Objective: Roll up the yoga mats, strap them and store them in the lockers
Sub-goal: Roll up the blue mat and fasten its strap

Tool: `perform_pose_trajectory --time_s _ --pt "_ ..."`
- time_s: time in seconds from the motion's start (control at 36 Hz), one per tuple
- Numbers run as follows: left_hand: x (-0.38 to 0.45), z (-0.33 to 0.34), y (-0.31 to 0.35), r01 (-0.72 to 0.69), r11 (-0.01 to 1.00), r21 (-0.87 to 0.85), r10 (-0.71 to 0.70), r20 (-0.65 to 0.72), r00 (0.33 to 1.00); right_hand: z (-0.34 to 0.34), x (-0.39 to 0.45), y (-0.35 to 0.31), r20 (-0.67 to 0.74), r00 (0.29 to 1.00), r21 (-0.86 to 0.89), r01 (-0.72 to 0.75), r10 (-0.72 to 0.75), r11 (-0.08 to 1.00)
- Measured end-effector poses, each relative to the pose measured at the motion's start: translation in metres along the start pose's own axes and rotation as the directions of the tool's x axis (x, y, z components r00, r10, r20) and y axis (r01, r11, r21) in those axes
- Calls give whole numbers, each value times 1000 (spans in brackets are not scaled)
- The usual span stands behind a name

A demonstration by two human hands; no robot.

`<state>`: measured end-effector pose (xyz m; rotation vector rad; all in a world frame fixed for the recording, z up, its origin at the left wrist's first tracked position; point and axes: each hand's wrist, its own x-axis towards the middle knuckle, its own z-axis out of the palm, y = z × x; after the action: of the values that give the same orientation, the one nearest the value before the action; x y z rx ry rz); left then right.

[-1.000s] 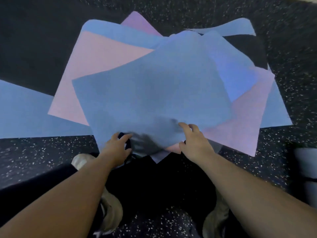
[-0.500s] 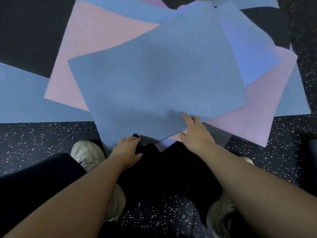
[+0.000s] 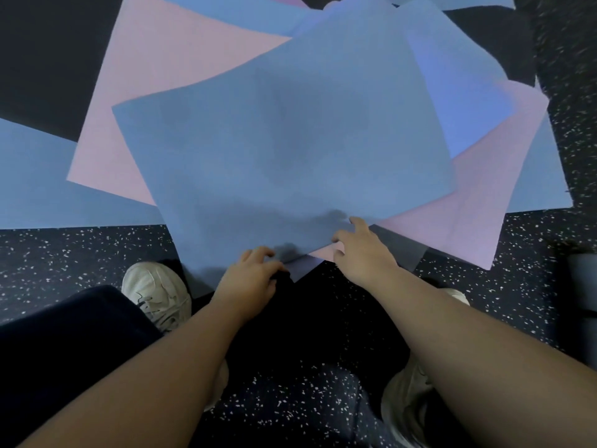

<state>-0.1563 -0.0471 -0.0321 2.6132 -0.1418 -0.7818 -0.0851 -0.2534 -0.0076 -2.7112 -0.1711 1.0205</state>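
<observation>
A large blue yoga mat point(image 3: 290, 150) lies flat on top of a fanned pile of several mats. Under it sit a pink mat point(image 3: 168, 69) to the left and a lilac-pink mat point(image 3: 484, 195) to the right. My left hand point(image 3: 250, 274) curls its fingers round the blue mat's near edge by its front corner. A little to the right, my right hand point(image 3: 363, 250) holds the same edge, fingers on top and thumb beneath. A small dark object under my left fingertips is mostly hidden.
Other blue mats stick out at the far left point(image 3: 35, 185) and far right point(image 3: 546, 176). A dark rolled mat point(image 3: 581, 279) lies at the right border. My white shoes point(image 3: 158, 292) and dark trousers stand on the speckled black floor point(image 3: 80, 247).
The near edge of the blue mat, lifted and bunched a second ago, now lies flatter. Both hands stay at that edge, and the view has tipped down and closer.
</observation>
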Motion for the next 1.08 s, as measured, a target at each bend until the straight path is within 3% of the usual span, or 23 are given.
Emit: perform_pose_trajectory --time_s 0.08,0.22,0.47,0.58,0.69,0.83,1.08 --pt "1 -1 -1 58 994 92 -57 -15 998 5 -1 3 19 999 -52 38 -37 998" --pt "5 4 -12 93 977 191 -127 171 977 10 -2 1 53 992 -124 117 -112 985" --pt "4 7 -9 119 977 176 -169 305 937 16 -1 -6 122 983 -147 154 -136 977" --pt "-1 11 -8 98 962 257 -161 238 958 20 -2 -9 133 982 -173 157 -135 972" --pt "-6 14 -5 181 936 302 -217 93 972 21 -2 -12 96 983 -188 170 -154 967" --pt "-2 -3 -1 193 943 273 -190 -36 981 13 -2 -21 -38 982 -208 174 -186 962" --pt "-15 -51 16 181 971 154 -154 -169 973 -29 -19 -44 -119 972 -247 166 -200 955"
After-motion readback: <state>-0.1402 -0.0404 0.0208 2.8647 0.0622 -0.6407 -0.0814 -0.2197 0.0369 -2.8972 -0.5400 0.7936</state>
